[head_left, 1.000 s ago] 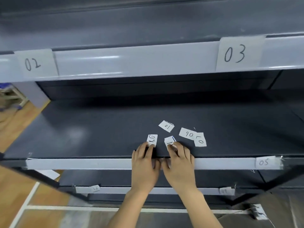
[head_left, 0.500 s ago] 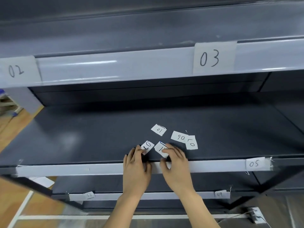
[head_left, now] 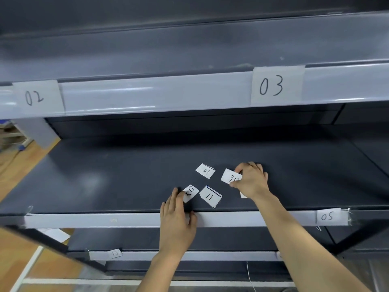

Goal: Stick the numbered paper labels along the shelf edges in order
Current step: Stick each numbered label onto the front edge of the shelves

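Several small paper labels lie on the dark middle shelf (head_left: pixel 105 175). My right hand (head_left: pixel 251 180) pinches the label 06 (head_left: pixel 229 177) at its right end. Under that wrist a corner of another label (head_left: pixel 243 195) shows. My left hand (head_left: pixel 176 216) rests on the pale shelf edge (head_left: pixel 84 220), its fingertips touching the label 08 (head_left: pixel 190 192). Between the hands lie the label 11 (head_left: pixel 210 196) and, farther back, the label 10 (head_left: pixel 205 170). Stuck on the edges are the labels 02 (head_left: pixel 34 97), 03 (head_left: pixel 271 86) and 05 (head_left: pixel 327 216).
The upper shelf edge (head_left: pixel 157 95) overhangs the working area. A lower shelf edge (head_left: pixel 210 255) carries a small label (head_left: pixel 115 253) at its left. Wooden floor (head_left: pixel 19 165) shows at the left, with a black frame post (head_left: pixel 42 239) in front.
My right hand left the label 11 and reached back and right to take hold of the label 06. My left hand stayed at the shelf edge by the label 08.
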